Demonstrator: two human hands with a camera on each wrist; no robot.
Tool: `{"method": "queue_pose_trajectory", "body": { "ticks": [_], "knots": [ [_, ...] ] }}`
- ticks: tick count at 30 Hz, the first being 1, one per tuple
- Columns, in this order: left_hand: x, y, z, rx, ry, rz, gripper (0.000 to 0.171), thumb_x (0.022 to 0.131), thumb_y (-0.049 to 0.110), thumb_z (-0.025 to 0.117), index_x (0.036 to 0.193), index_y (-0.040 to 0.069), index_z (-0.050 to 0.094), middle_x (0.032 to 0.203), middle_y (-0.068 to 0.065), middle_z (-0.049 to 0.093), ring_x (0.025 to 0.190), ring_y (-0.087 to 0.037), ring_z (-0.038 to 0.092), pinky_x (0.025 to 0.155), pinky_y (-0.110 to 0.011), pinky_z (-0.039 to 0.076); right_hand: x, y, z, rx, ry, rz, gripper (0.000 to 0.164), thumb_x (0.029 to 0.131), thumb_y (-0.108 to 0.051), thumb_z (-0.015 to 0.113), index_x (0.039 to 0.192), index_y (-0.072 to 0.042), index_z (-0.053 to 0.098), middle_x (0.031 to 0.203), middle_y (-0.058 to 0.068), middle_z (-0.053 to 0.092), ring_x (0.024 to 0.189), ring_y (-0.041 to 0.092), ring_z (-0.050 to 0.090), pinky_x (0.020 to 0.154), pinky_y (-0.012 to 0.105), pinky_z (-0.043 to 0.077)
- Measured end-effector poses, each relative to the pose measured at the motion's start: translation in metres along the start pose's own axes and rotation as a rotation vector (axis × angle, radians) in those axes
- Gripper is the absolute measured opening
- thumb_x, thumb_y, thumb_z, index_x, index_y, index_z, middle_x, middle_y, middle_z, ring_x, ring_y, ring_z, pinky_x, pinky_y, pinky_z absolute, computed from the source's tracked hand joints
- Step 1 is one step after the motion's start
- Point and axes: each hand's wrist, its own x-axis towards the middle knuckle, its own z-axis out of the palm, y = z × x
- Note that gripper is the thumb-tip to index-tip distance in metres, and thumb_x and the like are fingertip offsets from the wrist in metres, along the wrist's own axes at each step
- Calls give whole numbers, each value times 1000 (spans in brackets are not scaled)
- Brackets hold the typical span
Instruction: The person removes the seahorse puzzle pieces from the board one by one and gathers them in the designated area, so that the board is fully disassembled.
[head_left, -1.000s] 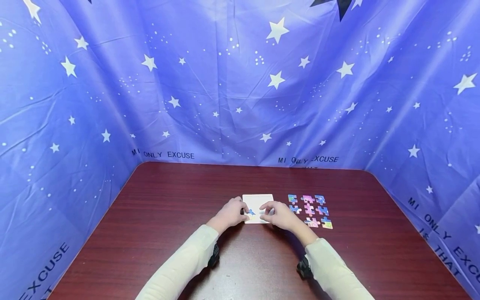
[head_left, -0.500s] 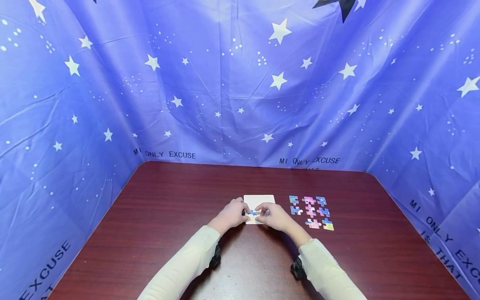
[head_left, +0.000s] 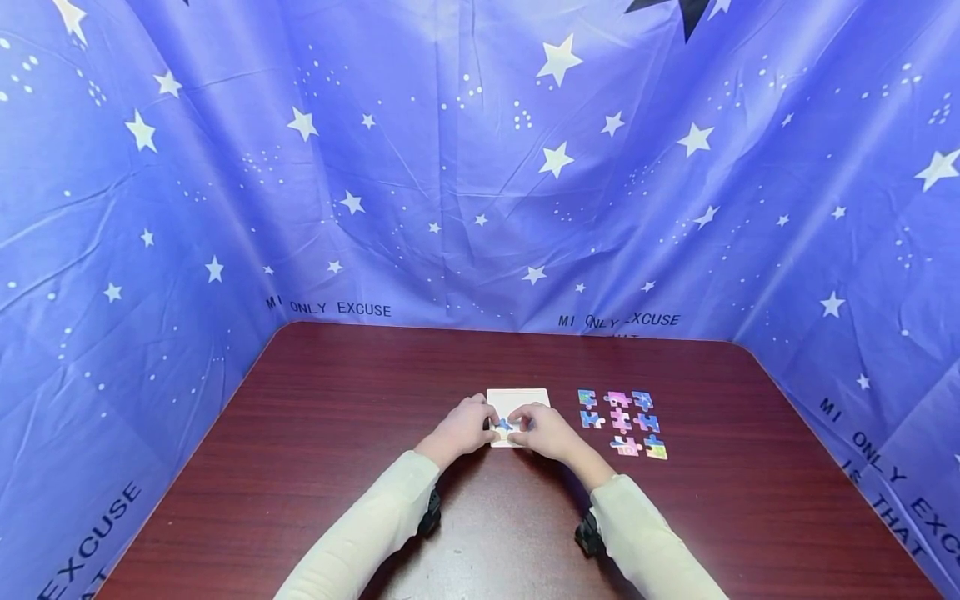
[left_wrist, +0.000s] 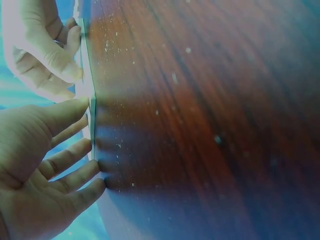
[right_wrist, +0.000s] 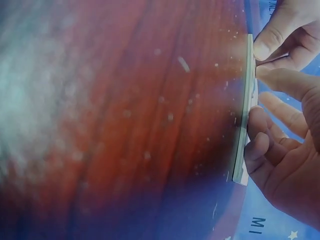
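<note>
A square white puzzle board (head_left: 517,398) lies on the table between both hands. My left hand (head_left: 467,427) grips it at the left edge, thumb on top and the other fingers spread along the side. Over the front half of the board, my right hand (head_left: 546,432) pinches a puzzle piece between thumb and index finger, mostly covered by them. A blue puzzle piece (head_left: 504,425) shows on the board between the two hands. In the left wrist view the board's thin side (left_wrist: 92,117) appears edge-on, with the right hand (left_wrist: 42,52) beyond.
Right of the board, several loose puzzle pieces (head_left: 619,419) in pink, blue and yellow lie in rows on the dark red wooden table (head_left: 360,383). A blue star-patterned curtain (head_left: 450,167) encloses the back and sides. Each forearm wears a black wrist camera (head_left: 589,535).
My right hand has shifted left across the board, bringing its fingertips to the blue piece. My left hand has stayed at the left edge. The head view moved slightly.
</note>
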Motion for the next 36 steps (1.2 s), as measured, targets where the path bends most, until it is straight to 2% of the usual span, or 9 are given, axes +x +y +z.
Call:
{"method": "queue_pose_trajectory", "body": {
  "ticks": [4, 17, 23, 36],
  "knots": [
    [0, 0, 1, 0, 4, 7, 16, 80, 23, 73, 90, 12, 69, 87, -1, 52, 84, -19, 52, 76, -28, 46, 1, 2, 2, -30, 19, -1, 26, 75, -13, 74, 97, -2, 68, 76, 4, 57, 65, 8, 48, 61, 22, 40],
    [-1, -1, 0, -14, 1, -1, 22, 80, 24, 73, 96, 8, 68, 91, -3, 55, 90, -21, 56, 81, -31, 48, 3, 1, 3, -55, 7, 10, 23, 74, -15, 74, 93, -3, 69, 76, 4, 56, 67, 9, 48, 61, 22, 40],
    [0, -4, 0, -18, -22, 12, 27, 80, 24, 74, 100, 6, 69, 94, -4, 57, 90, -18, 57, 85, -28, 48, 3, -1, 4, -19, 6, 28, 22, 74, -13, 74, 92, -4, 67, 75, 3, 55, 64, 9, 48, 61, 22, 40],
    [1, -3, -1, 9, -24, 35, 29, 78, 23, 75, 100, 6, 69, 94, -4, 57, 87, -18, 57, 83, -27, 48, 0, -5, 2, 20, 17, 51, 22, 74, -10, 72, 93, -5, 63, 74, 0, 53, 58, 8, 48, 58, 22, 41]
  ]
}}
